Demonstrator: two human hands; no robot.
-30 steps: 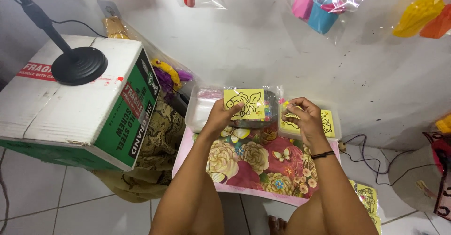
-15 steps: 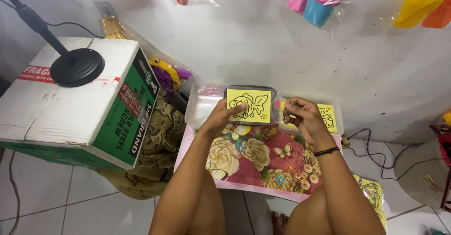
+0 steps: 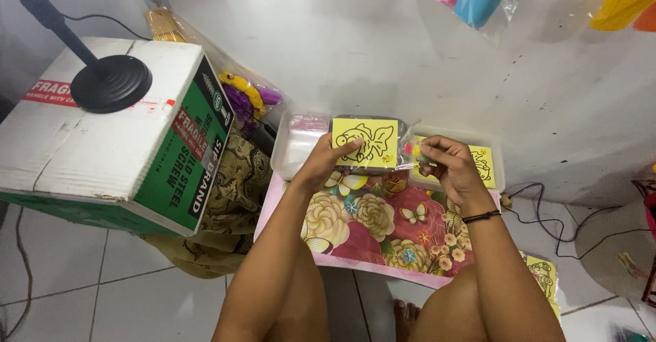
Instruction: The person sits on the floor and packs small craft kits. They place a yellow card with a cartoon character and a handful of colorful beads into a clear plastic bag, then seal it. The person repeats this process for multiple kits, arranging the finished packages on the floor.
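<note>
My left hand (image 3: 326, 159) holds a clear plastic packet with a yellow card (image 3: 367, 142) that bears a black fish outline. My right hand (image 3: 447, 165) pinches the packet's right end, where small coloured bits show through the plastic. Both hands are raised over a small table with a flowered cloth (image 3: 372, 222). Behind the right hand lies a shallow clear tray (image 3: 493, 169) with another yellow card in it. A white plastic container (image 3: 295, 147) sits behind the left hand.
A large white and green cardboard box (image 3: 130, 144) stands at left with a black round stand base (image 3: 111, 83) on top. Bagged toys (image 3: 247, 96) lean behind it, patterned fabric (image 3: 236, 185) beside it. Cables (image 3: 553, 212) trail on the tiled floor at right. More yellow cards (image 3: 541, 274) lie by my right knee.
The packet has been turned and lifted slightly; the card's fish drawing now faces me squarely. My right hand moved from the tray to the packet's right end.
</note>
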